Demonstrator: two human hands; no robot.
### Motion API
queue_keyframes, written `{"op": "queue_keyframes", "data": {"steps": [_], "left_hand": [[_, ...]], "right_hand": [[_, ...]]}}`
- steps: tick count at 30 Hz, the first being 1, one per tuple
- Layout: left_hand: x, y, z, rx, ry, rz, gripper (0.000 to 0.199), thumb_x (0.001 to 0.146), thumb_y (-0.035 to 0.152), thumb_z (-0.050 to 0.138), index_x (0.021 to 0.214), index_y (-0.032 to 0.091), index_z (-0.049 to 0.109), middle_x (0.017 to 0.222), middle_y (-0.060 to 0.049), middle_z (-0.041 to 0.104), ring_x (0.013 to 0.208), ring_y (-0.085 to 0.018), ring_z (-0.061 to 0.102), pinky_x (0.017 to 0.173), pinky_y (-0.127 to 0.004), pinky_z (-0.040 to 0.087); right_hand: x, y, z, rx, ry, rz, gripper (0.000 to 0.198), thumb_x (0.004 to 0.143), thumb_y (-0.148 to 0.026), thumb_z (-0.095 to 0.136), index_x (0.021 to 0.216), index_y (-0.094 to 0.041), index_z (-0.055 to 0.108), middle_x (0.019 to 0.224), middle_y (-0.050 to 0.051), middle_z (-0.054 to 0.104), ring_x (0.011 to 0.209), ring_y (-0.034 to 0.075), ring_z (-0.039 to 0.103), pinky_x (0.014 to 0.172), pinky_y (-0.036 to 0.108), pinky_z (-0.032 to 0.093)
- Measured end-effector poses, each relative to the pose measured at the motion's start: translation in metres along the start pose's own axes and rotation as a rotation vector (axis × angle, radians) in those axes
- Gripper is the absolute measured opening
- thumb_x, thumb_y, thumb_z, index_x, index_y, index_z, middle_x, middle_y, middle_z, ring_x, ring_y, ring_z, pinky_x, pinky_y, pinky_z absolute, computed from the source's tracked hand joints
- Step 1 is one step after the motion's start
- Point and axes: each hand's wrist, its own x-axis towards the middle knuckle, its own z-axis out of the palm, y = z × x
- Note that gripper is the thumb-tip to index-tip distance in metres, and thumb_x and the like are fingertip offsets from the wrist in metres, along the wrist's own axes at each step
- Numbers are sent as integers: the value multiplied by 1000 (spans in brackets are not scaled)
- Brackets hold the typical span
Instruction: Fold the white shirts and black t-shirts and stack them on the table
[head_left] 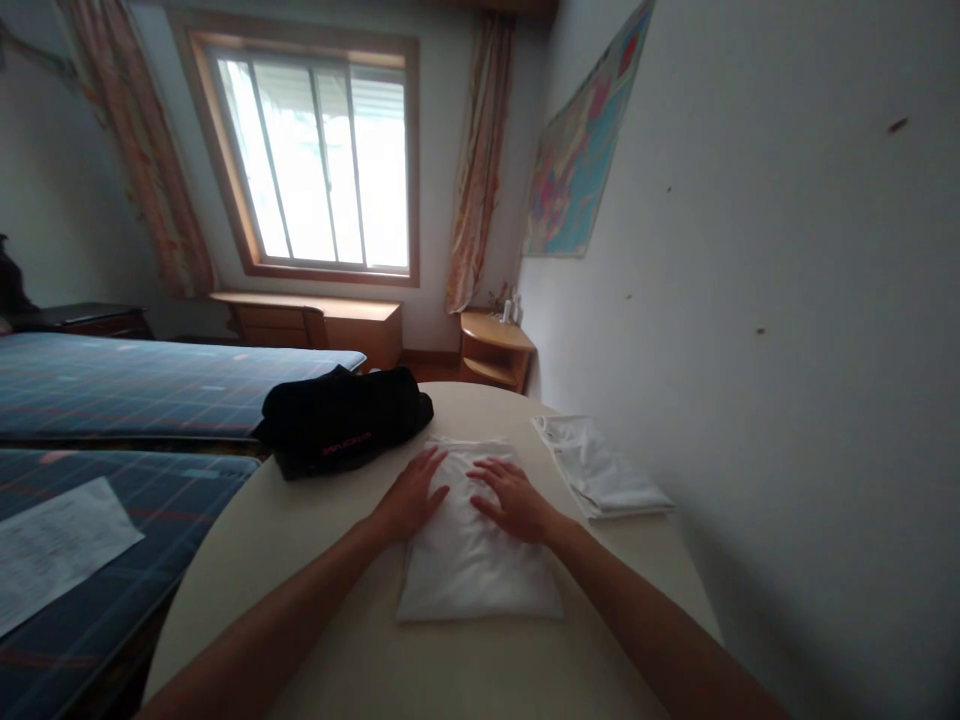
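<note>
The folded white cloth (pixel 480 585) lies flat in the middle of the pale worktop (pixel 251 545), under the left hand (pixel 412 497) on its left side and the right hand (pixel 516 502) on its right. Neither grip grasps anything: both are released, palms down, fingers spread. Uneven pressing could drag the upper layer, deepening the wrinkles near its middle or skewing the fold. Pushing toward the far left might bump the black bundle (pixel 345 422), which sits at the worktop's edge and could slip off. A rightward sweep of the right forearm could disturb the second folded white cloth (pixel 611 472).
</note>
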Motion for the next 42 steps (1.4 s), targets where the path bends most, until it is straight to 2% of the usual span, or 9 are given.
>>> {"op": "queue_keyframes", "data": {"steps": [4,8,12,15,18,22,28,36,42], "left_hand": [[-38,15,-5,83,-258,92,58,97,40,43,150,21,30,161,-13,20,148,-29,14,118,-49,21],[-71,37,-18,126,-295,133,53,98,42,40,149,25,35,158,-11,29,146,-29,23,117,-48,22],[-92,60,-41,111,-289,189,49,91,45,54,137,28,51,138,-9,54,127,-28,48,109,-43,36],[-92,65,-53,87,-270,161,33,92,41,51,122,28,61,120,-6,64,110,-24,59,99,-37,43],[-81,57,-55,113,-179,83,30,89,31,53,118,25,62,123,-6,63,113,-24,57,100,-35,42],[-62,41,-46,146,-162,-56,36,87,27,53,122,23,60,124,-8,62,116,-25,56,100,-36,43],[-43,32,-34,101,-161,-162,36,81,27,60,117,21,61,119,-8,64,113,-24,58,95,-33,43],[-40,39,-31,21,-163,-171,26,77,18,60,102,20,66,107,-6,67,98,-20,63,85,-27,44],[-48,51,-38,-88,-123,-186,15,87,23,52,97,20,64,100,-5,72,95,-18,65,80,-25,45]], "right_hand": [[-45,-28,5,40,-204,5,61,95,-56,43,149,-30,35,159,6,28,147,28,19,119,48,15],[-83,-60,5,28,-226,48,68,91,-57,49,151,-31,30,160,6,25,147,29,16,118,49,13],[-116,-94,-7,66,-232,41,74,80,-59,63,145,-35,40,153,6,39,141,32,29,116,50,21],[-125,-105,-19,105,-238,24,58,80,-52,67,134,-34,54,137,6,55,127,30,46,109,44,33],[-115,-94,-26,103,-146,101,34,87,-35,60,120,-27,64,123,7,63,112,24,57,100,34,41],[-86,-55,-27,-57,46,291,30,89,-25,55,116,-19,65,116,11,63,111,24,56,99,34,40],[-69,-14,-18,-121,16,404,34,86,-29,60,116,-16,64,116,12,63,112,23,56,99,32,40],[-63,-9,-10,-11,46,413,19,77,-17,61,95,-16,66,104,9,64,98,18,60,88,26,42],[-69,-24,-19,173,105,367,12,82,-21,56,92,-19,61,89,6,69,86,19,64,76,26,43]]}}
